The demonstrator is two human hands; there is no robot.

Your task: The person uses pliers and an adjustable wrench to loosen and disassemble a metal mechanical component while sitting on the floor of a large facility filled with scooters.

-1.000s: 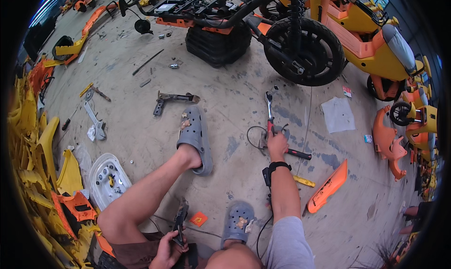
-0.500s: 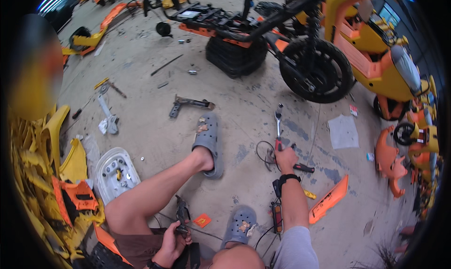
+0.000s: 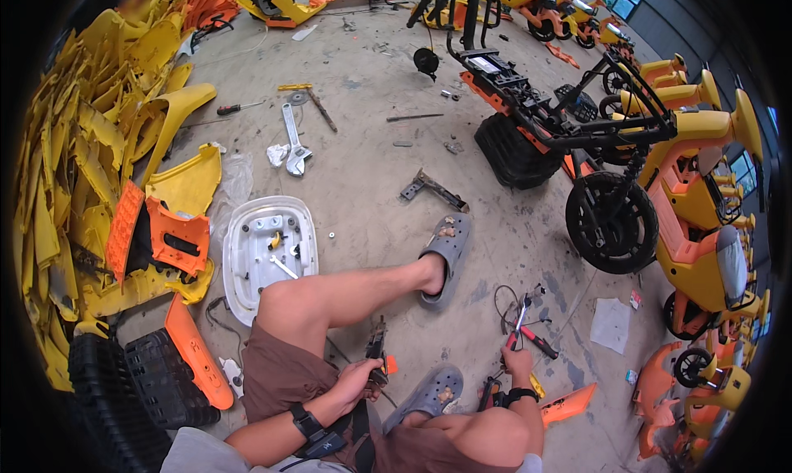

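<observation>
Low at the centre, my left hand (image 3: 356,382) is closed around a dark metal part (image 3: 376,342), whose exact kind I cannot make out. My right hand (image 3: 518,362) grips a ratchet wrench (image 3: 521,318) by its red and black handle, its head pointing away from me. Right beside it on the floor lies a tool with a red and black handle (image 3: 541,344), along with a thin black cable (image 3: 497,301). An orange scrap (image 3: 393,364) shows next to the dark part. Between my hands is my grey clog (image 3: 434,390).
A white tray (image 3: 232,262) of small hardware stands left of my knee. Beyond it lie an adjustable wrench (image 3: 292,139) and a steel bracket (image 3: 435,190). Yellow panels (image 3: 91,143) pile up at left. A stripped scooter frame (image 3: 536,118) stands far right; a white sheet (image 3: 610,324) lies nearer.
My view has swung left, so the scene sits further right and the tray and yellow pile show more fully. Both hands keep their hold; the ratchet wrench's head now lies close to the cable.
</observation>
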